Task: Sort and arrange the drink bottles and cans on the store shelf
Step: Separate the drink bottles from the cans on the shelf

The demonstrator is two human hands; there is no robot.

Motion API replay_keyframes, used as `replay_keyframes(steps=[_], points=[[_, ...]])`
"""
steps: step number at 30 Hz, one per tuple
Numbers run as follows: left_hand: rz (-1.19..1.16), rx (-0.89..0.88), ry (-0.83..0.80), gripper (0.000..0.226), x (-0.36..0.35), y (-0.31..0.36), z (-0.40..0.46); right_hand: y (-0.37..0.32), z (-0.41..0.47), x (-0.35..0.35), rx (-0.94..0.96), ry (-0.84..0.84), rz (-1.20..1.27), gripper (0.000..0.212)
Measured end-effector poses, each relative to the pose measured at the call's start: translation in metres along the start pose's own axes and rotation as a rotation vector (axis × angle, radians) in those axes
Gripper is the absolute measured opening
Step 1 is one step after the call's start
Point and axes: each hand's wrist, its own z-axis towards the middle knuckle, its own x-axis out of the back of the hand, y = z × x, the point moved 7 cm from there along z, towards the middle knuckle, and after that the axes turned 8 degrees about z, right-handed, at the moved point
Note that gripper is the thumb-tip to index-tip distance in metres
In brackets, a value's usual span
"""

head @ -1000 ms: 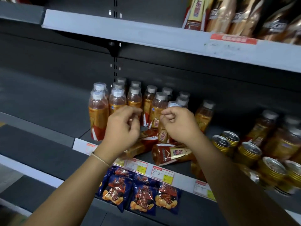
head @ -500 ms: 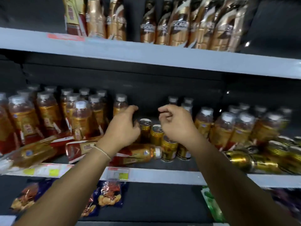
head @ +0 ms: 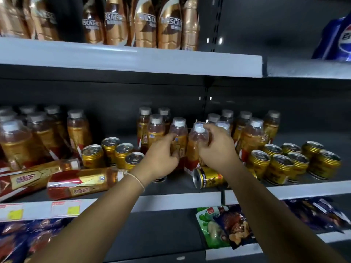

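The right hand (head: 216, 149) is curled round the neck and shoulder of an upright tea bottle (head: 197, 143), thumb near its white cap. The left hand (head: 161, 158) grips the lower body of the neighbouring bottle (head: 178, 133), just to the left; the two bottles stand side by side at mid-shelf.

Step in hand, as judged: squaring these two bottles into the standing group behind them. The next move calls for keeping both upright while sliding them far into line.

Still to be sorted:
- a fallen can (head: 208, 177), near edge, just below the right wrist;
- two fallen bottles (head: 81, 182), near left;
- upright gold cans (head: 284, 164), right.

The bottles hold amber liquid, filled to about the shoulder; the cans are sealed.
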Motion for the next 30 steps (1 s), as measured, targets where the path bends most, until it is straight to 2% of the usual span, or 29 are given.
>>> replay_keyframes(steps=[6,11,16,21,24,30], points=[[0.005,-0.078,-0.055,0.056,-0.035,0.037,0.013,0.045,0.012,0.023,-0.128,0.079,-0.049,0.071],[-0.034,-0.106,0.095,0.042,-0.033,0.047,0.018,0.077,0.023,0.017,-0.259,0.056,0.062,0.087],[-0.038,-0.089,0.067,0.042,-0.04,0.043,0.016,0.1,0.032,0.0,-0.324,0.004,0.192,0.078],[-0.093,-0.103,-0.093,0.042,-0.059,0.043,0.009,0.113,0.035,-0.002,-0.302,0.092,0.254,0.079],[-0.087,-0.117,-0.122,0.04,-0.066,0.05,0.008,0.114,0.035,0.007,-0.279,0.152,0.312,0.072],[-0.012,-0.095,-0.133,0.01,-0.069,0.064,0.017,0.091,0.034,0.044,-0.154,0.263,0.422,0.069]])
